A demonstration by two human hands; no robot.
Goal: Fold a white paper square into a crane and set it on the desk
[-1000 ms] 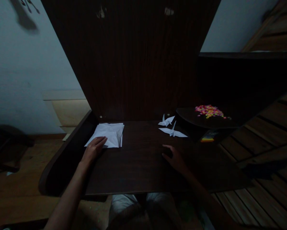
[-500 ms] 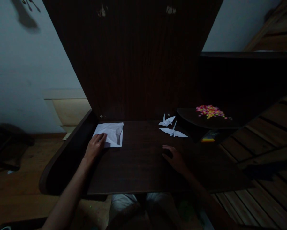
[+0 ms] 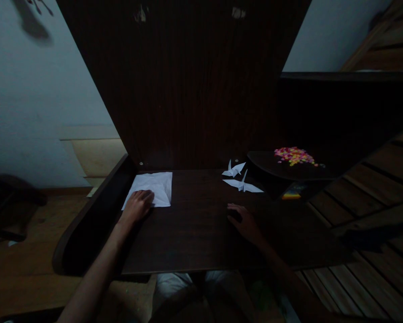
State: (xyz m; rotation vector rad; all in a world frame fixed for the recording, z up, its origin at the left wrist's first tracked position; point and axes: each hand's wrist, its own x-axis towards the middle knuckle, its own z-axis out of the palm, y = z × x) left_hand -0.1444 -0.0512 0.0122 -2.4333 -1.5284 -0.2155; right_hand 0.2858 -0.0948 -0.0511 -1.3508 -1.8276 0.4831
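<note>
My left hand [image 3: 138, 206] lies palm down on a creased white sheet of paper [image 3: 162, 190] at the left of the dark wooden desk, covering part of its near side. Its fingers look slightly bent, with the tips partly hidden. To the right, my right hand [image 3: 243, 220] rests on the desktop, thumb and fingers apart in a loose curve around nothing. Just beyond it are two folded white paper cranes: a smaller one [image 3: 234, 170] at the back and a wider-winged one [image 3: 243, 185] in front, wings spread.
A rounded shelf [image 3: 262, 165] at the right holds a heap of small pink and yellow pieces [image 3: 294, 155]. Beneath it shows a yellow-edged object [image 3: 292, 192]. The desk's tall back panel [image 3: 188, 89] rises ahead, and a raised side board [image 3: 87, 220] borders the left.
My left hand has shifted slightly right over the paper. The sheet lies flatter, and its near left corner shows now. My right hand and the cranes have stayed put.
</note>
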